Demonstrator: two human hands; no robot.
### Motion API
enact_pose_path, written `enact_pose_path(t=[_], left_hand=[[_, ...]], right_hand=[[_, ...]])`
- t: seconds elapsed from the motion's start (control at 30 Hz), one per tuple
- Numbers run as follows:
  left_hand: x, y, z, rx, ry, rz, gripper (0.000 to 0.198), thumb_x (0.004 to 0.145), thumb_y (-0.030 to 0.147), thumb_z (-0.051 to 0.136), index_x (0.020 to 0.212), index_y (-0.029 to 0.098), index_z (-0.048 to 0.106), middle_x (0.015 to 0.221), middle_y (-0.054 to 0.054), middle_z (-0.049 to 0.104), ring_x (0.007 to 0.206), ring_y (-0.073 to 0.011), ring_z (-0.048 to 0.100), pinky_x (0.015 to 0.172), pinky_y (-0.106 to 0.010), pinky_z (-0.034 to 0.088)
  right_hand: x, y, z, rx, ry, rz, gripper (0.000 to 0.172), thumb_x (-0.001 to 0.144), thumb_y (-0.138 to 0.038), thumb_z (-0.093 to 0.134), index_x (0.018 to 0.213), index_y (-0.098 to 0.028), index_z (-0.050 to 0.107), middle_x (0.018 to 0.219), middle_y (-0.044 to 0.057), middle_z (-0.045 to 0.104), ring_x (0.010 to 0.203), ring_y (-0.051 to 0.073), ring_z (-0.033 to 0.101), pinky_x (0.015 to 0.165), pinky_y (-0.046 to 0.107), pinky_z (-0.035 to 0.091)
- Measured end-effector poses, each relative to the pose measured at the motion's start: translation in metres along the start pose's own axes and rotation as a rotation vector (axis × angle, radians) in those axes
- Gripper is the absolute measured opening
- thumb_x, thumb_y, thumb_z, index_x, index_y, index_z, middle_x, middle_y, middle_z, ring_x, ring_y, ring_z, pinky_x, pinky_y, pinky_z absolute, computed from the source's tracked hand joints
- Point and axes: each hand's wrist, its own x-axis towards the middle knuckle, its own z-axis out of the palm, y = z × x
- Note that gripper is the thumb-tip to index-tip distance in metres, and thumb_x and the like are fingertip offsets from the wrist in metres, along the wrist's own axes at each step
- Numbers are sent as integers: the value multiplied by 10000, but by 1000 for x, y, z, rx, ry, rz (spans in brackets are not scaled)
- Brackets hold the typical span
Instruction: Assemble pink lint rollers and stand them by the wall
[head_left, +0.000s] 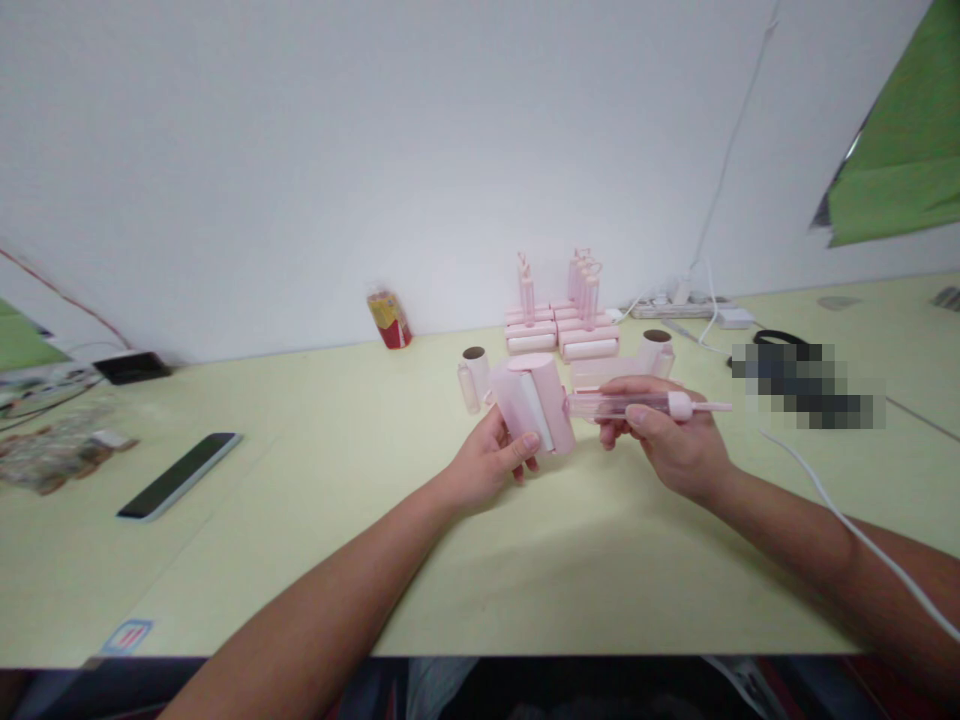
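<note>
My left hand (491, 462) grips a pink lint roller head (534, 403) with a white roll inside its cover, held just above the pale yellow table (315, 520). My right hand (671, 442) holds the clear pink handle (637, 405), whose thin tip points right. The handle's left end meets the roller head. Two loose rolls with cardboard cores (475, 372) stand just behind my left hand, and another roll (656, 350) stands behind my right hand.
Stacked pink lint rollers (564, 325) stand at the back by the wall. A red packet (388, 318) leans on the wall. A dark phone (178, 475) lies at left, a power strip (686, 305) and white cable (840, 515) at right.
</note>
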Motion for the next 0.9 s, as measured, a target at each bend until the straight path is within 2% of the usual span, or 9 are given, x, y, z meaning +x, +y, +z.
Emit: enact_pose_path(t=[0.27,0.5,0.73,0.9], left_hand=[[-5,3,5,-37,-39,-11,618,843,554,642,1265,163,417,851,-26,598,538,-91,554,484,-226,449],[-3,2,5,-4,-23,-21,550,867,594,581,1155,149,432,730,10,560,501,-92,527,443,-207,418],[-1,-8,-1,-26,-5,-48,518,860,588,592,1119,158,463,711,17,560,500,-94,547,431,-192,412],[-1,-7,-1,-38,-9,-54,461,862,583,591,1012,161,483,674,19,554,498,-92,541,429,-187,406]], right_hand=[[-4,-2,13,72,4,38,315,850,-392,684,1083,-181,677,819,66,728,654,208,679,583,377,567],[-4,-1,15,73,-4,68,333,858,-394,693,1110,-179,660,834,63,725,650,185,678,608,353,567],[-5,0,13,-33,-28,42,336,885,-407,664,1132,-180,658,823,60,728,668,188,676,633,359,567],[-7,1,11,-94,-62,2,331,899,-412,645,1141,-186,658,840,59,723,673,184,674,626,351,574]])
